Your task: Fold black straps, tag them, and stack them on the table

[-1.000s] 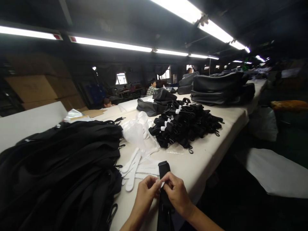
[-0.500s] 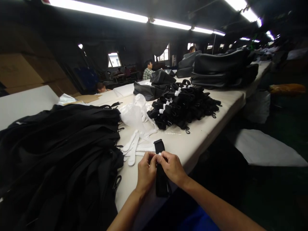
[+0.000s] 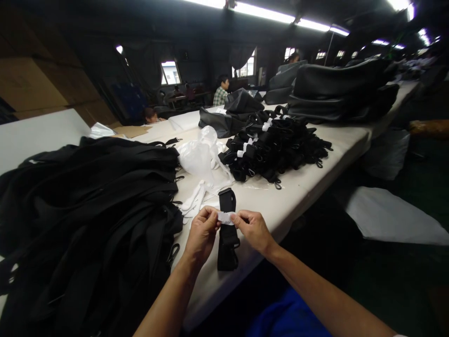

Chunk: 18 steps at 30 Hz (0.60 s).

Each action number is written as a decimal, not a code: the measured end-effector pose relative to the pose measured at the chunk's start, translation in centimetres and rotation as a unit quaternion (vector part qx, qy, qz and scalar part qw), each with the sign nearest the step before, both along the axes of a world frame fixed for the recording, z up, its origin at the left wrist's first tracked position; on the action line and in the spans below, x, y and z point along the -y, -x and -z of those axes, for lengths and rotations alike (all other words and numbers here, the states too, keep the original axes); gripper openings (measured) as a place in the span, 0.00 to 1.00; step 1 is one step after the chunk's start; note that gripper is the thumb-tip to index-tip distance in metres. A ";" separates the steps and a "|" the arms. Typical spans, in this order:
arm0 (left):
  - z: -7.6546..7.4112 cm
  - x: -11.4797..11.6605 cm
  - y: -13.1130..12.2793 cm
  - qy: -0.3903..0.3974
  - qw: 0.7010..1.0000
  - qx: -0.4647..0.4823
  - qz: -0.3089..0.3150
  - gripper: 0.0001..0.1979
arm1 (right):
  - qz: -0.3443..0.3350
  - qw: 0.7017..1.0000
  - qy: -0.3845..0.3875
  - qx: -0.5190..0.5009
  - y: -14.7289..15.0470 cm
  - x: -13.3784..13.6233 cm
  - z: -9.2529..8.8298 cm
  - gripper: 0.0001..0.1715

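A folded black webbing strap lies at the table's near edge. Across its middle runs a short white paper band, stretched between my hands. My left hand pinches the band's left end between thumb and fingers. The right end is pinched by my right hand. Just beyond and left of my left hand lie several loose white strips with toothed edges, beside a crumpled clear plastic bag.
A big heap of black straps covers the left side. Banded strap bundles are piled farther right. Black bags are stacked at the back of the table. A person in a checked shirt sits beyond.
My hands have moved apart, and the white band now shows between them across the strap. The view has shifted slightly, with the strap appearing a little farther left.
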<state>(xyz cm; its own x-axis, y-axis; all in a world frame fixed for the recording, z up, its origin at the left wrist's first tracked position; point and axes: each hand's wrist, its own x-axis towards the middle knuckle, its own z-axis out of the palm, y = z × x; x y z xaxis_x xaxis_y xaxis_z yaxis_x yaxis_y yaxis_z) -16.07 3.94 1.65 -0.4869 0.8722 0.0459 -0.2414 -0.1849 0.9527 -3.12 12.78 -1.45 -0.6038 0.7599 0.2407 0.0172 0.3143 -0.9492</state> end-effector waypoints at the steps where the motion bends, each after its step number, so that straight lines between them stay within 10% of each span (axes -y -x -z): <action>1: -0.1 0.0 -0.1 0.000 1.000 0.029 0.008 0.18 | 0.007 1.000 0.014 -0.004 -0.1 0.1 -0.2 0.26; 9: 0.6 -0.6 -0.9 0.005 0.990 0.139 0.011 0.18 | -0.128 0.968 0.188 -0.106 -1.2 1.0 -1.4 0.27; 13: 0.8 -0.8 0.2 0.029 0.989 0.145 -0.031 0.21 | -0.141 0.959 0.218 -0.113 -2.8 -2.2 -4.9 0.24; 16: 0.7 -0.8 1.1 0.032 0.989 0.135 -0.042 0.21 | 0.002 0.993 0.032 -0.116 -4.0 -9.4 -10.6 0.21; 18: 0.5 -0.7 1.3 0.030 0.991 0.130 -0.029 0.19 | 0.163 0.965 -0.194 -0.066 -3.8 -15.7 -15.2 0.19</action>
